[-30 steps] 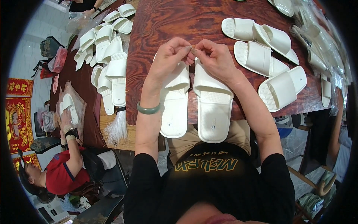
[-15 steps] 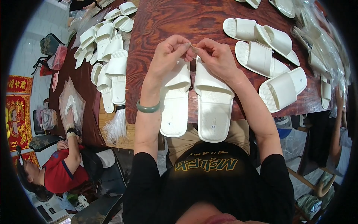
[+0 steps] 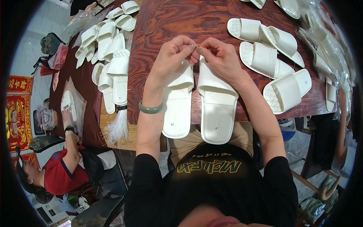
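Two white slippers lie side by side at the table's near edge, heels towards me: the left slipper (image 3: 176, 117) and the right slipper (image 3: 217, 119). Above their toe ends, my left hand (image 3: 176, 53) and my right hand (image 3: 217, 55) meet, thumbs and fingertips pinched together. Whatever they pinch is too small and thin to make out. My wrists pass over the outer sides of the slippers' straps. A green bangle (image 3: 150, 108) circles my left forearm.
More white slippers (image 3: 281, 96) lie on the right of the wooden table (image 3: 166, 19), and others (image 3: 120, 75) crowd the left. A bundle of clear strands (image 3: 117, 126) hangs at the left edge. Clear plastic bags (image 3: 321, 34) pile up far right. Another person (image 3: 62, 170) handles a bagged slipper at left.
My hands stay pinched together in nearly the same spot. At left, the other person's hand has drawn nearer along the plastic bag, which has shifted. The slippers before me have barely moved.
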Demonstrator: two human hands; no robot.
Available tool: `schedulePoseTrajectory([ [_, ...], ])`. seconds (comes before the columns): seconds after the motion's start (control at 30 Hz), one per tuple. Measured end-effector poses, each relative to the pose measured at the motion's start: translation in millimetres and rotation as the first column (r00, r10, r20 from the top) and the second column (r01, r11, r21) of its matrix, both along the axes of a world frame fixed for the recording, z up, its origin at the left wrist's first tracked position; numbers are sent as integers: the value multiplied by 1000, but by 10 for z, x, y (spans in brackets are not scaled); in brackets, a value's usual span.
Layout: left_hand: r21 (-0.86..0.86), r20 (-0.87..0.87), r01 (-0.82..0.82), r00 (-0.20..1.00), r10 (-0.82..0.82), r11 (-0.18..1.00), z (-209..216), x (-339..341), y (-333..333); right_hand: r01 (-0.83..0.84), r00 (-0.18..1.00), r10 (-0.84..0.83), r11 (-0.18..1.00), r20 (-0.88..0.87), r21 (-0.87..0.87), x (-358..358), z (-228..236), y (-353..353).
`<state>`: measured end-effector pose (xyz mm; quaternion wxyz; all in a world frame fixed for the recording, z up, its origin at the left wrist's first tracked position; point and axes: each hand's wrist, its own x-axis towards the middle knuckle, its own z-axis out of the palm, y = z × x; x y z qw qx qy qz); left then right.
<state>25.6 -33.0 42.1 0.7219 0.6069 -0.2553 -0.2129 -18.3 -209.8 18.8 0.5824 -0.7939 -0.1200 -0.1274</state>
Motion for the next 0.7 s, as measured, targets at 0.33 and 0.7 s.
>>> schedulePoseTrajectory([
  [0.33,1,-96,28,995,-27,1000,-50,5,21,6,1000,-6,999,9,40,30,-25,18],
  [0.7,-21,34,-155,987,155,988,38,22,7,-22,998,27,996,-54,88,52,-54,5],
])
